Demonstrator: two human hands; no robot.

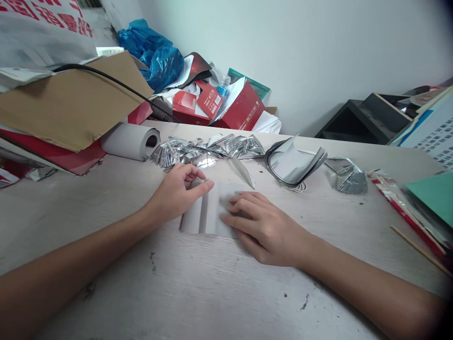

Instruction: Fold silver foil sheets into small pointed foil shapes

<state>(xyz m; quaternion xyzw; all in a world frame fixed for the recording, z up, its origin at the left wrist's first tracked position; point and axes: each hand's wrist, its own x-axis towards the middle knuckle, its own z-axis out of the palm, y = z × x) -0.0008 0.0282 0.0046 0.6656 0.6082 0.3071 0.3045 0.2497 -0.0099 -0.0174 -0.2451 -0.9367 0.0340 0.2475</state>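
Note:
A small sheet of pale grey paper (211,215) lies on the table in front of me, with crease-like bands running across its left part. My left hand (182,189) rests at its upper left edge, fingers bent and thumb stretched over the paper, a gap showing between thumb and forefinger. On the sheet's right side lies my right hand (264,226), its fingers loosely spread and pressing down on the surface. Just beyond both hands are pleated silver foil pieces (244,147). A narrow strip of silvery sheet (242,173) points toward my right hand.
A paper roll (129,141) lies back left beside cardboard (81,99). Curved, stacked silvery sheets (293,163) and another folded foil piece (350,177) sit behind my right hand. Packets (406,208) and a thin wooden stick (421,248) lie right; red boxes (240,108) stand behind.

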